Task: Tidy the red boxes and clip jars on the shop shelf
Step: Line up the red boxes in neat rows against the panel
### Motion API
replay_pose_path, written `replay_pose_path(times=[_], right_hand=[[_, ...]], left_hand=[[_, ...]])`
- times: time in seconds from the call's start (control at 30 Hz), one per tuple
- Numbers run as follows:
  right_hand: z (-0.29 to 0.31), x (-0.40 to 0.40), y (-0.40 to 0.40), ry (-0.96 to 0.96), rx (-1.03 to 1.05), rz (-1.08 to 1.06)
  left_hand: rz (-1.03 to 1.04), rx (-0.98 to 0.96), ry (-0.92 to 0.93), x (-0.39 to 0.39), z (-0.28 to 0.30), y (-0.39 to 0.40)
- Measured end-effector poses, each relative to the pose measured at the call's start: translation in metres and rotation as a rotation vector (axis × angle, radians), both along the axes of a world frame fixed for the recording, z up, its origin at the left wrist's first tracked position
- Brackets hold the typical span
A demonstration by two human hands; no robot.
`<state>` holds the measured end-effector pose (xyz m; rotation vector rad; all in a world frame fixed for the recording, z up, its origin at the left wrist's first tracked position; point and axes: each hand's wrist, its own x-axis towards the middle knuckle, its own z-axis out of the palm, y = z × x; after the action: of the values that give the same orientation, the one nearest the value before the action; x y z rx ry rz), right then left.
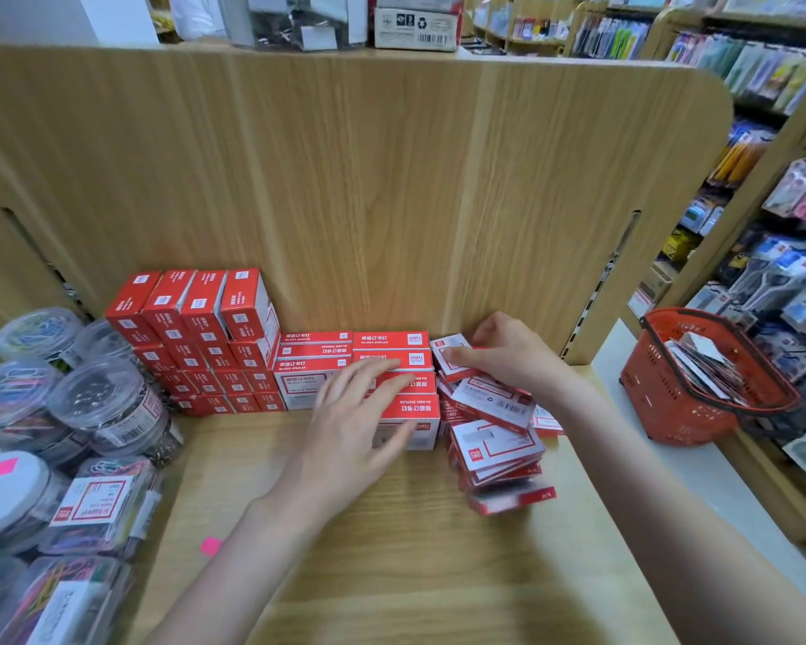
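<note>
Red-and-white cardboard staple boxes [394, 384] stand in a neat stack against the back panel of the light wooden shelf [392, 551], printed fronts facing forward. Just left of it sits a second, lower stack of the same kind [312, 365], and further left a taller block of small red boxes [196, 337] stacked four wide, its top row tilted back against the panel. To the right of the neat stack, flat red-and-white boxes lie in a loose, slanting heap [499, 439], several overlapping at odd angles and the lowest ones sliding toward the shelf's front.

The left hand [359, 425] has its fingers straight and spread, lying flat against the front of the central stack, grasping nothing. The right hand [503, 353] curls over the top of the heap, fingers and thumb pinching the uppermost small box [450, 353] close to the back panel.

Along the shelf's left side, clear round plastic jars [108, 402] of coloured paper clips and dark binder clips crowd together, some upright and some on their sides, among them a tub with a white lid [8, 493]. A small pink sticky note [211, 546] lies on the bare wood near them.

Beyond the shelf's right edge, a red plastic shopping basket [699, 402] holding packaged goods rests on a pale ledge, with racks of hanging stationery [773, 281] behind it.
</note>
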<state>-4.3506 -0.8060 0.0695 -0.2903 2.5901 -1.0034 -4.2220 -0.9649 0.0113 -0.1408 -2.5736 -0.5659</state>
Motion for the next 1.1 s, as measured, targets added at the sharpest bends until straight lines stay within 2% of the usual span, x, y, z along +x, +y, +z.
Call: replay_pose_path(times=[0.13, 0.23, 0.33, 0.6, 0.73, 0.87, 1.0, 1.1], right_hand=[[-0.014, -0.004, 0.003, -0.014, -0.14, -0.068], [-0.01, -0.003, 0.004, 0.018, -0.13, -0.008], [0.004, 0.007, 0.019, 0.11, -0.123, 0.052], [0.016, 0.033, 0.022, 0.288, 0.129, 0.085], [0.011, 0.045, 0.043, 0.158, 0.181, 0.162], [0.001, 0.049, 0.052, 0.156, 0.073, 0.141], [-0.004, 0.05, 0.059, 0.21, 0.0, 0.077], [-0.003, 0.05, 0.072, 0.232, -0.111, 0.114]], left_hand=[[-0.064, 0.071, 0.134, 0.017, 0.018, 0.023], [-0.229, 0.034, 0.037, 0.022, 0.012, 0.044], [-0.273, 0.031, -0.041, 0.019, -0.003, 0.052], [-0.292, 0.077, -0.064, 0.017, -0.01, 0.054], [-0.295, 0.207, -0.128, 0.018, -0.01, 0.055], [-0.277, 0.274, -0.187, 0.021, -0.012, 0.057], [-0.228, 0.356, -0.17, 0.027, -0.007, 0.056], [-0.303, 0.191, -0.213, 0.032, -0.01, 0.058]])
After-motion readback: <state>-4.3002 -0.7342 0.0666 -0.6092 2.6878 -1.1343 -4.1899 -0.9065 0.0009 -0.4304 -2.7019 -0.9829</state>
